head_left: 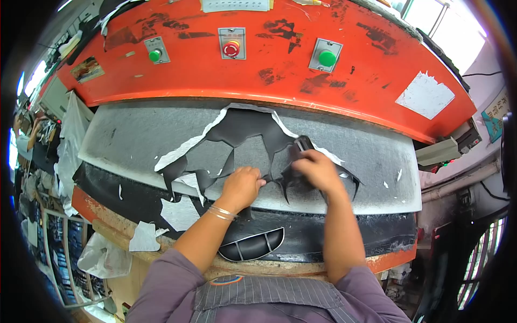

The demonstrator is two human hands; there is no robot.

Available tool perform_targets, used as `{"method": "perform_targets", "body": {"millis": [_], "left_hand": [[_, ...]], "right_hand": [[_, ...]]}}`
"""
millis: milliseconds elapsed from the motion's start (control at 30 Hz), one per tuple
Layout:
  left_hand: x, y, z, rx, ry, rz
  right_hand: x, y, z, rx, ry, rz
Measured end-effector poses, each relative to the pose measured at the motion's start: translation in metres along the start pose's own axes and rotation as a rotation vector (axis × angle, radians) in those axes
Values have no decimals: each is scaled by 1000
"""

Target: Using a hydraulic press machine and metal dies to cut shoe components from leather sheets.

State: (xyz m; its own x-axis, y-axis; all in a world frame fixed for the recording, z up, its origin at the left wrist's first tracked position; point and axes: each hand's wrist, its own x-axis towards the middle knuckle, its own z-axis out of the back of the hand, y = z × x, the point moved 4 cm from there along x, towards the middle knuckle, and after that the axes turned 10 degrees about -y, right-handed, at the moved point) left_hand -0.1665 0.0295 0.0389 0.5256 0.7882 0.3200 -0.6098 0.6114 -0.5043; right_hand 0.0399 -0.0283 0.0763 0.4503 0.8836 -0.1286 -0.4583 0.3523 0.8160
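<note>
A black leather-like sheet point(221, 129) with a ragged white edge and several cut-out holes lies on the grey board point(124, 134). My left hand point(242, 188) is closed on a narrow strip at its near edge, the thumb pointing right. At the sheet's right side, my right hand point(318, 169) grips a dark object point(304, 143), whose upper end sticks out past the fingers. Motion blur and the hand hide the rest of it, so its kind is unclear. A half-moon-shaped cutting die point(253, 246), black with a pale rim and inner dividers, rests nearer to me.
Behind the board rises a red machine front point(280, 70) with two green buttons point(327, 58) and a red one point(231, 49). White scraps point(144, 237) lie at the front left. A plastic bag point(105, 258) hangs below them. Shelving stands at the left.
</note>
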Motion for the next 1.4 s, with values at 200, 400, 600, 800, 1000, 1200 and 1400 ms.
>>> {"method": "perform_targets", "body": {"millis": [200, 400, 600, 800, 1000, 1200, 1400], "left_hand": [[-18, -5, 10, -113, 220, 108], [30, -31, 7, -60, -167, 33], [57, -3, -26, -66, 259, 344], [48, -10, -3, -70, -6, 286], [44, 25, -10, -133, 48, 276], [19, 35, -5, -383, -187, -75], [-5, 46, 29, -700, -59, -241]], "right_hand": [[-42, -98, 102, 1090, -146, -144], [-52, -61, 89, 727, -163, 123], [-7, 56, 14, -138, 65, 539], [64, 98, -52, -605, 361, 909], [89, 120, -102, -848, 480, 884], [91, 76, -124, -885, 168, 1018], [93, 35, -112, -542, -337, 903]]}}
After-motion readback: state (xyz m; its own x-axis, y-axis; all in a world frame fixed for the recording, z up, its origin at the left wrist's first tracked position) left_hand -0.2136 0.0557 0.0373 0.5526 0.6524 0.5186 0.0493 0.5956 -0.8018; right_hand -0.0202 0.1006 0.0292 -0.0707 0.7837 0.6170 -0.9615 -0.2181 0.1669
